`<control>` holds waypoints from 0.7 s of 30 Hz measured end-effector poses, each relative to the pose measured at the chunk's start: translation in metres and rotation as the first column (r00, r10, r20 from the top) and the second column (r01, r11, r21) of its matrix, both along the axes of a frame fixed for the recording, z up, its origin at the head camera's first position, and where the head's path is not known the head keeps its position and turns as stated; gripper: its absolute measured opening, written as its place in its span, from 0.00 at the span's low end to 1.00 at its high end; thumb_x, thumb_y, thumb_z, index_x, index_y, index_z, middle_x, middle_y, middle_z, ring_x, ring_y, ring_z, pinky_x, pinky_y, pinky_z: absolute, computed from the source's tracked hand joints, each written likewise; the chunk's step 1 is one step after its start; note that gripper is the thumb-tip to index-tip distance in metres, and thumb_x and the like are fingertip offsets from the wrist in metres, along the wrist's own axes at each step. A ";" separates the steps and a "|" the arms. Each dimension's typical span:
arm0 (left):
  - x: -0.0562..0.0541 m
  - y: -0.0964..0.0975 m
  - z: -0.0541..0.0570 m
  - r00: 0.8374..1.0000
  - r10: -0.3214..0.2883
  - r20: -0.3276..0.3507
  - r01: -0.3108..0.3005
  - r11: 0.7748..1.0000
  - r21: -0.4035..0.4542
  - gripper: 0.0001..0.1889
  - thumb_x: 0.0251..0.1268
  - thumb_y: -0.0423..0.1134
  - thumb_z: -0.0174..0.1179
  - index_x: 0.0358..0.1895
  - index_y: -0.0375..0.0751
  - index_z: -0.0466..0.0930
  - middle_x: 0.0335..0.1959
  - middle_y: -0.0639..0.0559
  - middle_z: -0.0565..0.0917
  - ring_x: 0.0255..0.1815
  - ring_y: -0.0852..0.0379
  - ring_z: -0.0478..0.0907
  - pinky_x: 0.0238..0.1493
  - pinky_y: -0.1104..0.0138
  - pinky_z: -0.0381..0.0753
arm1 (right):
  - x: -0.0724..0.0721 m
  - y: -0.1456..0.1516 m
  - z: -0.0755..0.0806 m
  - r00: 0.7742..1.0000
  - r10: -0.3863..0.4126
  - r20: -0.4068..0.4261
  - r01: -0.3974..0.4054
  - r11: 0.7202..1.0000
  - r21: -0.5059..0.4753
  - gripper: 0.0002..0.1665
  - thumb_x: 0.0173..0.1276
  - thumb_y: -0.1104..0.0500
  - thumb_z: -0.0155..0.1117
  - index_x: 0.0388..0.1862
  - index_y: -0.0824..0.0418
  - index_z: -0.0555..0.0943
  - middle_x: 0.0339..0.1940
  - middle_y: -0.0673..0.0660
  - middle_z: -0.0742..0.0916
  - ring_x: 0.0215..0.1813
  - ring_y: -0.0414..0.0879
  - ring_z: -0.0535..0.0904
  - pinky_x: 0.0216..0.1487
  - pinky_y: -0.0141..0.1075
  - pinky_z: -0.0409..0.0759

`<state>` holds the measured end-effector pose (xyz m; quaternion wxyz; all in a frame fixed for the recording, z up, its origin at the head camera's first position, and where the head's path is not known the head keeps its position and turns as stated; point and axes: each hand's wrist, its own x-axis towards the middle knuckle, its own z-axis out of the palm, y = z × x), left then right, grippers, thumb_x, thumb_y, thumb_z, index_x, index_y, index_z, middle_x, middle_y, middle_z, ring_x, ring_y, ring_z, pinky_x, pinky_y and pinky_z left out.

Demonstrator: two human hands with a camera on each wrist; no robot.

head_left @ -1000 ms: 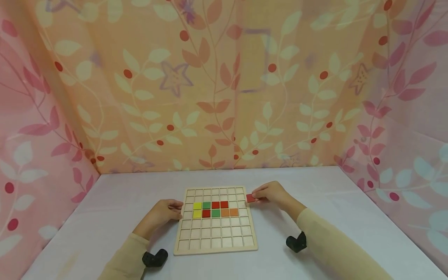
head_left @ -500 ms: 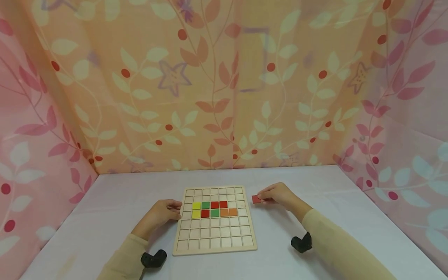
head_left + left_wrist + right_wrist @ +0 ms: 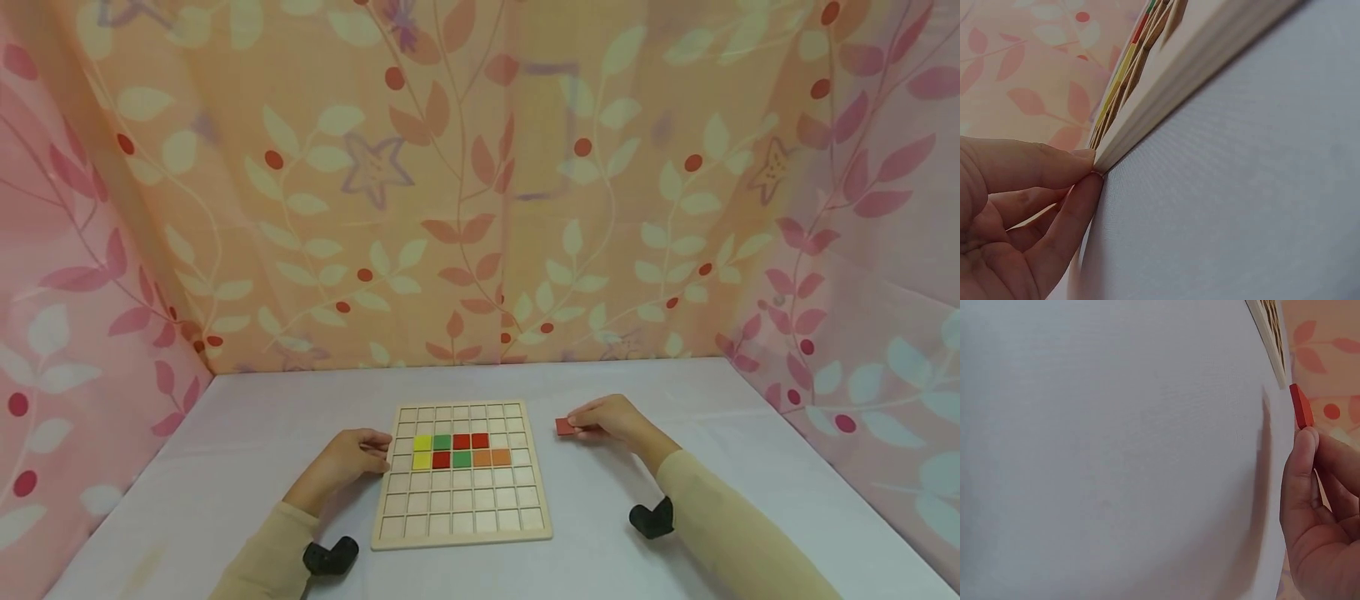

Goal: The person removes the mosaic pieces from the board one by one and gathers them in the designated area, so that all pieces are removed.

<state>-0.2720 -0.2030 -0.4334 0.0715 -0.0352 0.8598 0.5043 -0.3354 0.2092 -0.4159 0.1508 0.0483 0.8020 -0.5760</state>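
Note:
A square wooden grid board (image 3: 462,542) lies flat on the table, with colored tiles in two rows of its cells. My left hand (image 3: 347,457) is at its left side; in the left wrist view, thumb and fingers pinch the board's edge (image 3: 1166,94). To the right of the board, my right hand (image 3: 617,422) holds a red square tile (image 3: 563,427) between thumb and fingers. The right wrist view shows the tile (image 3: 1301,406) raised above the table, its far end sticking out past the fingertips.
On the board sit yellow tiles (image 3: 422,460), green tiles (image 3: 461,459), red tiles (image 3: 480,441) and orange tiles (image 3: 501,457). A white cloth covers the table (image 3: 277,400). Floral curtains (image 3: 465,250) stand behind and at both sides. Each wrist carries a black device (image 3: 332,556).
My right hand has moved to the right, away from the board's right edge, with the red tile still pinched. The left hand stays at the board, and the board's tiles are unchanged.

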 end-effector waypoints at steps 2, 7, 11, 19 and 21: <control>0.000 0.000 0.000 1.000 -0.003 -0.002 0.003 1.000 -0.001 0.25 0.50 0.21 0.68 0.56 0.22 0.77 0.45 0.37 0.84 0.41 0.55 0.80 0.41 0.67 0.81 | -0.001 0.002 -0.001 1.000 -0.012 0.016 0.013 1.000 -0.010 0.19 0.63 0.65 0.71 0.50 0.74 0.83 0.32 0.54 0.88 0.27 0.36 0.82 0.34 0.28 0.83; 0.001 0.000 0.000 1.000 -0.012 -0.011 0.012 1.000 0.000 0.25 0.50 0.21 0.68 0.56 0.22 0.77 0.46 0.36 0.84 0.41 0.55 0.80 0.41 0.66 0.82 | -0.004 0.006 -0.005 0.999 -0.011 0.036 0.013 0.999 -0.039 0.20 0.64 0.65 0.69 0.53 0.76 0.81 0.31 0.53 0.88 0.28 0.36 0.82 0.35 0.28 0.84; 0.001 -0.001 0.000 1.000 -0.019 -0.020 0.019 1.000 -0.001 0.25 0.50 0.21 0.68 0.55 0.22 0.77 0.45 0.37 0.84 0.40 0.56 0.81 0.41 0.65 0.82 | -0.006 0.008 -0.009 0.999 -0.011 0.037 0.013 0.999 -0.041 0.21 0.65 0.65 0.69 0.54 0.77 0.80 0.30 0.51 0.88 0.28 0.35 0.82 0.36 0.28 0.84; 0.002 -0.001 0.000 0.999 -0.025 -0.025 0.025 1.000 0.004 0.24 0.49 0.21 0.67 0.54 0.21 0.78 0.44 0.37 0.85 0.39 0.56 0.81 0.41 0.66 0.82 | -0.012 0.009 -0.010 0.998 -0.017 0.057 0.019 0.999 -0.033 0.21 0.64 0.66 0.69 0.53 0.77 0.80 0.27 0.51 0.87 0.27 0.35 0.82 0.34 0.28 0.84; 0.002 -0.002 0.000 0.999 -0.029 -0.030 0.029 1.000 0.004 0.24 0.49 0.21 0.67 0.54 0.21 0.78 0.44 0.37 0.85 0.39 0.57 0.81 0.41 0.66 0.82 | -0.013 0.008 -0.009 0.998 -0.025 0.066 0.027 0.999 -0.027 0.20 0.64 0.66 0.69 0.52 0.76 0.81 0.25 0.51 0.87 0.26 0.35 0.82 0.34 0.28 0.84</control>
